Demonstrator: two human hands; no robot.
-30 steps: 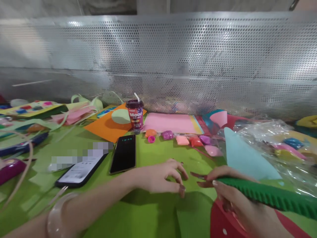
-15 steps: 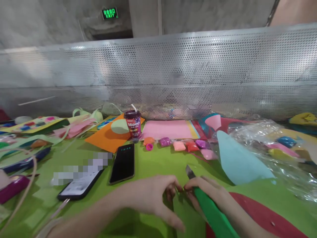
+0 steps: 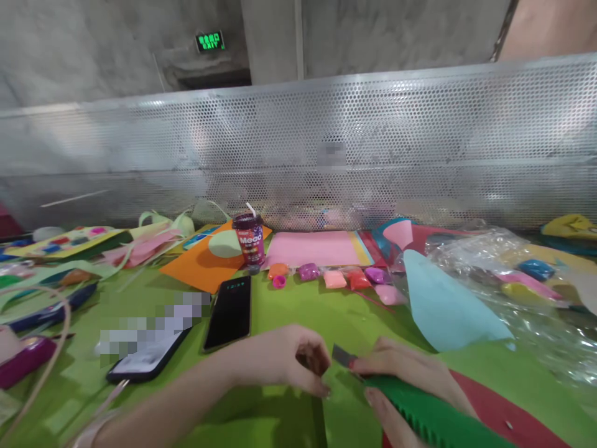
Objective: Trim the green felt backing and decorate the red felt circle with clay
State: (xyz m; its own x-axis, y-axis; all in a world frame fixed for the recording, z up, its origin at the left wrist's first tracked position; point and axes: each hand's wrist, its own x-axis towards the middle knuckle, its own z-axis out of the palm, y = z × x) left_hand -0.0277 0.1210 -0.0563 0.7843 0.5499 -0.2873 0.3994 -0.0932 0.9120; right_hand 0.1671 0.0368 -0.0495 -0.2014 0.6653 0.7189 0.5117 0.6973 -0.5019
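A green utility knife (image 3: 433, 404) lies in my right hand (image 3: 410, 364), with the fingers closed round its handle. Its short grey blade sticks out to the left, close to the fingertips of my left hand (image 3: 298, 358). A small red bit shows beside the blade, at my right fingertips. My left fingers are curled in towards the thumb; whatever they may hold is hidden. Both hands are just above the green tabletop (image 3: 289, 298). Under my right forearm is a piece of red paper (image 3: 508, 407).
Left of my hands lie a black phone (image 3: 228, 314) and a second phone (image 3: 153, 358) on a cable. Behind them stands a purple drink cup (image 3: 250, 242). Several small clay packets (image 3: 334, 279), pink paper (image 3: 312, 247), light blue paper (image 3: 448, 305) and clear plastic wrapping (image 3: 545, 330) lie beyond.
My right hand has turned the knife flatter, its blade now pointing left and nearer my left hand. The left fingers and thumb have drawn closer together.
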